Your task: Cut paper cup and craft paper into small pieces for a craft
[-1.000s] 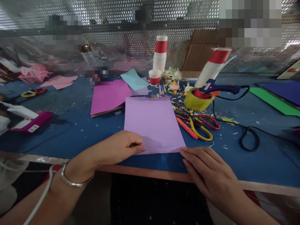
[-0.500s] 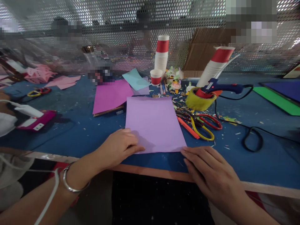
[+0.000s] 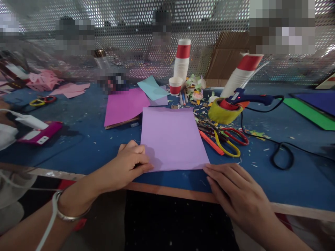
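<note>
On the desk (image 3: pixel 94 139), the lilac sheet (image 3: pixel 170 136) lies just beyond and between the hands, long axis apparently pointing away from them. The left hand (image 3: pixel 133 162) is curled narrow at the near left corner; the right hand (image 3: pixel 238 193) is extended, fingers close together, at the near right corner. Whether either pinches cannot be told. The near edge should be kept straight, evenly pressed.

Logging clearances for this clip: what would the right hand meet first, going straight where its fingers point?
The right hand would meet the flat lilac paper sheet first; its fingertips seem at the sheet's near right corner, though contact is unclear.
</note>
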`<state>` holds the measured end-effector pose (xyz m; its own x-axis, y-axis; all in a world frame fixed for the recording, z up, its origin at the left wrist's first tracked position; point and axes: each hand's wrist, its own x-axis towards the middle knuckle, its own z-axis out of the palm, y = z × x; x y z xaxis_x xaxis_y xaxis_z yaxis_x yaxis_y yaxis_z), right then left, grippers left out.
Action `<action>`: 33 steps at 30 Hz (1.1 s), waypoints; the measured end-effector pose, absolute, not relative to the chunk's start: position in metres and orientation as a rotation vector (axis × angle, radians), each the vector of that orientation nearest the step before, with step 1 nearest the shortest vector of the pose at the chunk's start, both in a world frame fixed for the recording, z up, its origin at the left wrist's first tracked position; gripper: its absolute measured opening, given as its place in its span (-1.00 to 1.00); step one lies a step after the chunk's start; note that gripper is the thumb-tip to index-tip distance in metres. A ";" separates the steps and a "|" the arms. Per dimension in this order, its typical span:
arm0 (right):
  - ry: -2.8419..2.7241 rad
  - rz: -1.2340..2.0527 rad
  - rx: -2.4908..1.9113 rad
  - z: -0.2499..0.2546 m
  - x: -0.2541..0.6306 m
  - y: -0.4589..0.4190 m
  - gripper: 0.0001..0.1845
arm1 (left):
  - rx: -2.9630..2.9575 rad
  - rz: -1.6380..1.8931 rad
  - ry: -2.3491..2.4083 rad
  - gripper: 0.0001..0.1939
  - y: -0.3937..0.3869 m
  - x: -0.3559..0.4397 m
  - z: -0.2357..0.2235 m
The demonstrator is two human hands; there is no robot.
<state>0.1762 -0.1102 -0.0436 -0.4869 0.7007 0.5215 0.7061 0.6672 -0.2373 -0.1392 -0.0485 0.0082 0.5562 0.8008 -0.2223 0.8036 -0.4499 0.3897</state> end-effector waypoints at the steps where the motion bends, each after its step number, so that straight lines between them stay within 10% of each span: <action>1: -2.286 -0.013 -1.082 -0.043 0.176 -0.110 -0.73 | 2.341 -0.021 1.310 -0.49 -0.048 -0.138 0.009; 17: -2.263 -0.025 -1.058 -0.044 0.176 -0.109 -0.75 | 2.731 0.318 1.327 -0.72 -0.060 -0.147 -0.013; 33: -2.279 -0.064 -1.106 -0.045 0.176 -0.111 -0.79 | 3.106 0.082 1.098 -0.23 -0.075 -0.137 -0.003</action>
<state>0.1764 -0.1108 -0.0446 -0.4742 0.7005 0.5334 0.7294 0.6518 -0.2075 -0.1369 -0.0755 -0.0029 0.7779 0.6207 0.0978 0.6283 -0.7673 -0.1282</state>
